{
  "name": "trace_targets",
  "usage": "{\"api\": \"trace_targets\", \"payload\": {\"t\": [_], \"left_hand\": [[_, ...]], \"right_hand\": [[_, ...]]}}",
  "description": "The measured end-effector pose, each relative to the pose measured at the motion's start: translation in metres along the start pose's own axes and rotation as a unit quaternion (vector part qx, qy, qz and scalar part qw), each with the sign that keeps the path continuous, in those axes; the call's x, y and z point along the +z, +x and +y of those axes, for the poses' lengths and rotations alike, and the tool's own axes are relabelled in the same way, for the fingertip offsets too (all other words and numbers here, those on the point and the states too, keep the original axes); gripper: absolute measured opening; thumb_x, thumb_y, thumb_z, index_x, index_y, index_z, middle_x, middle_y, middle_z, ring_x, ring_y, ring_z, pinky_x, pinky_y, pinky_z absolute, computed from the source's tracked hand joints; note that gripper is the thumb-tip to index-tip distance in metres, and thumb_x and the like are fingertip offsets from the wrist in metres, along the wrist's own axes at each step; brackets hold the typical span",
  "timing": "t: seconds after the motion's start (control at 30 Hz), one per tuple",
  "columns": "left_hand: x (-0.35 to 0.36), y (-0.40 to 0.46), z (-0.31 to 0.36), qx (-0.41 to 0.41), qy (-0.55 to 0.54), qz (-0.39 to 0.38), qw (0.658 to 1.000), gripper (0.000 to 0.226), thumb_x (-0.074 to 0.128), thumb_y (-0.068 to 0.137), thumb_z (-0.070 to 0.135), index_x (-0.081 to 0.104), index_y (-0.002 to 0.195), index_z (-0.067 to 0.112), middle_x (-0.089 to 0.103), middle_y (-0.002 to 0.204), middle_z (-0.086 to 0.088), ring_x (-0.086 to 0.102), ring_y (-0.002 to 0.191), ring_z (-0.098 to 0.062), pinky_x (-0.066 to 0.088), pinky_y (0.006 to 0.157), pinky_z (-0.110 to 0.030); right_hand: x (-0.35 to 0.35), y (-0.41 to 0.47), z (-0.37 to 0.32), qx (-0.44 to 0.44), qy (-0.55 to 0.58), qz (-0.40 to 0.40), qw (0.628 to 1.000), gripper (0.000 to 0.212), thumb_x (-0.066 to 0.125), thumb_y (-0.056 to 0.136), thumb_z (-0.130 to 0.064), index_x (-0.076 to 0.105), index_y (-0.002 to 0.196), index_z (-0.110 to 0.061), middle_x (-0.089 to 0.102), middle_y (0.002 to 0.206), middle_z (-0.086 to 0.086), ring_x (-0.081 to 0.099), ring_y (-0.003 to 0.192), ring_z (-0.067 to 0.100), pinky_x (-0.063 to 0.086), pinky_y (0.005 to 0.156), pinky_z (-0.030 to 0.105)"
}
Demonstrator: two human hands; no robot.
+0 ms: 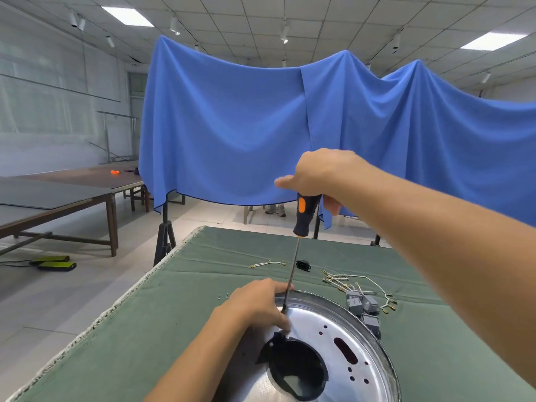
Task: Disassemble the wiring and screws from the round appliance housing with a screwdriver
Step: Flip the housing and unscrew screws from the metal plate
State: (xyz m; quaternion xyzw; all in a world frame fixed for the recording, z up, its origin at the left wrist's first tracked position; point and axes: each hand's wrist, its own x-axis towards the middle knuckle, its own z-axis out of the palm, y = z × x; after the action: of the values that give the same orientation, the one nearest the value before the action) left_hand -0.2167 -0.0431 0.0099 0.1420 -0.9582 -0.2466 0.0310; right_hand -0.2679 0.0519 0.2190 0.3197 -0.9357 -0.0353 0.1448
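The round shiny metal housing (339, 340) lies on the green cloth at the bottom centre, with a large dark hole in its middle and several small holes. My right hand (322, 172) grips the top of a black and orange screwdriver (304, 213) held nearly upright. Its thin shaft runs down to a point on the housing's far left rim. My left hand (258, 303) rests on that rim, fingers curled over the edge beside the shaft's tip. The tip itself is partly hidden by my fingers.
Loose white wires with yellow terminals (348, 281) and several grey plastic blocks (362, 304) lie right of the housing. A short wire (266, 264) and a small black part (303, 265) lie farther back. Two tiny screws (223, 296) sit left. The green table (145, 329) ends at left; a blue drape (246, 126) hangs behind.
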Motion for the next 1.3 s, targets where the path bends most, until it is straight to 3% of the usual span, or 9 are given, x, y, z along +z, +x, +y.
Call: {"api": "trace_targets", "payload": {"t": [0.13, 0.27, 0.4, 0.53, 0.73, 0.87, 0.97, 1.17, 1.3], "left_hand": [[-0.001, -0.002, -0.004, 0.004, 0.006, -0.010, 1.000, 0.085, 0.078, 0.065, 0.041, 0.036, 0.138, 0.050, 0.048, 0.139, 0.017, 0.045, 0.128, -0.012, 0.039, 0.103, -0.036], [-0.001, -0.003, -0.005, 0.019, 0.013, 0.002, 1.000, 0.084, 0.078, 0.066, 0.044, 0.036, 0.138, 0.050, 0.048, 0.139, 0.020, 0.044, 0.128, -0.011, 0.039, 0.102, -0.034], [0.001, -0.004, -0.005, 0.028, 0.008, 0.009, 1.000, 0.081, 0.076, 0.067, 0.045, 0.036, 0.137, 0.051, 0.050, 0.136, 0.022, 0.047, 0.126, -0.010, 0.038, 0.092, -0.029], [0.001, -0.004, -0.008, 0.027, 0.023, -0.001, 0.999, 0.082, 0.075, 0.069, 0.046, 0.032, 0.139, 0.049, 0.046, 0.140, 0.015, 0.045, 0.128, -0.014, 0.038, 0.095, -0.033], [-0.004, 0.003, -0.010, 0.031, 0.003, -0.043, 0.999, 0.084, 0.076, 0.072, 0.037, 0.030, 0.142, 0.046, 0.041, 0.145, 0.015, 0.041, 0.131, -0.013, 0.037, 0.103, -0.034], [-0.003, 0.004, -0.012, 0.031, -0.013, -0.018, 0.999, 0.075, 0.076, 0.072, 0.029, 0.040, 0.136, 0.045, 0.048, 0.138, 0.016, 0.046, 0.126, -0.013, 0.039, 0.104, -0.037], [-0.002, 0.005, -0.015, 0.017, -0.058, 0.010, 0.998, 0.058, 0.071, 0.074, 0.022, 0.045, 0.124, 0.038, 0.054, 0.128, 0.005, 0.052, 0.116, -0.020, 0.044, 0.098, -0.042], [-0.001, -0.001, -0.013, 0.012, -0.007, 0.024, 1.000, 0.029, 0.066, 0.078, 0.025, 0.050, 0.102, 0.032, 0.055, 0.115, 0.007, 0.052, 0.103, -0.017, 0.040, 0.080, -0.029], [0.000, 0.000, -0.012, 0.010, 0.004, 0.032, 0.999, 0.036, 0.066, 0.078, 0.025, 0.056, 0.112, 0.034, 0.056, 0.121, 0.008, 0.052, 0.109, -0.017, 0.040, 0.084, -0.029]], "right_hand": [[-0.007, 0.002, -0.005, -0.053, 0.063, -0.057, 0.995, 0.023, 0.046, 0.095, -0.020, 0.053, 0.076, -0.009, 0.063, 0.051, 0.006, 0.059, 0.040, 0.018, 0.045, 0.057, 0.025], [-0.016, -0.004, -0.001, -0.088, 0.114, -0.123, 0.982, 0.021, 0.059, 0.090, -0.019, 0.060, 0.107, -0.007, 0.073, 0.091, 0.009, 0.073, 0.073, 0.024, 0.056, 0.085, 0.036], [-0.006, -0.006, -0.002, -0.038, 0.011, -0.056, 0.998, 0.048, 0.053, 0.090, -0.056, 0.054, 0.076, -0.011, 0.064, 0.063, 0.006, 0.064, 0.049, 0.024, 0.046, 0.058, 0.027], [0.001, 0.001, -0.010, -0.071, -0.013, 0.022, 0.997, 0.038, 0.044, 0.098, -0.029, 0.046, 0.067, -0.009, 0.052, 0.042, 0.005, 0.046, 0.027, 0.017, 0.033, 0.043, 0.021], [-0.010, 0.002, -0.007, -0.126, 0.140, -0.105, 0.976, 0.028, 0.063, 0.089, -0.020, 0.056, 0.110, -0.002, 0.069, 0.100, 0.021, 0.070, 0.072, 0.030, 0.061, 0.062, 0.031], [-0.006, -0.004, -0.005, -0.063, 0.042, -0.059, 0.995, 0.050, 0.056, 0.087, -0.058, 0.056, 0.079, -0.009, 0.067, 0.052, 0.006, 0.065, 0.043, 0.018, 0.054, 0.062, 0.034], [-0.003, -0.002, -0.004, -0.061, 0.001, -0.002, 0.998, 0.045, 0.041, 0.099, -0.040, 0.046, 0.067, -0.008, 0.049, 0.031, 0.003, 0.049, 0.025, 0.017, 0.036, 0.045, 0.023], [-0.014, -0.004, -0.004, -0.128, 0.157, -0.136, 0.970, 0.020, 0.060, 0.089, -0.009, 0.052, 0.107, -0.006, 0.069, 0.099, 0.018, 0.072, 0.079, 0.030, 0.061, 0.061, 0.035], [-0.005, -0.009, -0.008, -0.055, 0.084, -0.057, 0.993, 0.053, 0.053, 0.089, -0.059, 0.055, 0.080, -0.008, 0.068, 0.062, 0.009, 0.066, 0.046, 0.023, 0.052, 0.051, 0.029]]}}
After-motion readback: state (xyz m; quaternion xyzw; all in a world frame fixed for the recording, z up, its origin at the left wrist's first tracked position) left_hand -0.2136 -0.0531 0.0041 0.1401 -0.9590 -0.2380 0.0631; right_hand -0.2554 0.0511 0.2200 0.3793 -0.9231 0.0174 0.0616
